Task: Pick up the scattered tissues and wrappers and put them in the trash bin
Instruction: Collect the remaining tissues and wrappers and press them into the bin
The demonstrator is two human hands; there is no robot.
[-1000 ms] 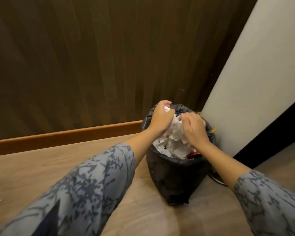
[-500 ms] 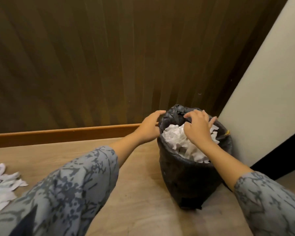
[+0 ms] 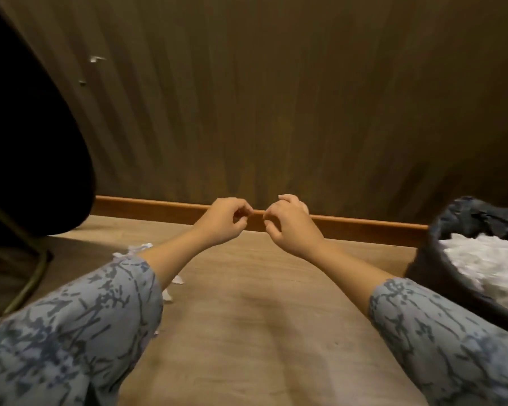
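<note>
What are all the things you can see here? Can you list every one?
trash bin: one, black bag liner, far right on the floor, partly cut off by the frame edge
tissues in the bin: a heap, white, filling the bin
tissue scraps on the floor: a few, white, left of centre, partly hidden by the left arm
floor: one, light wood
skirting board: one, orange-brown, along the foot of the wall
wall: one, dark brown wood panel
dark object: one, black, far left; unclear what it is
sleeves: two, blue-grey patterned
left hand: loosely curled, holding nothing
right hand: loosely curled, holding nothing
</note>
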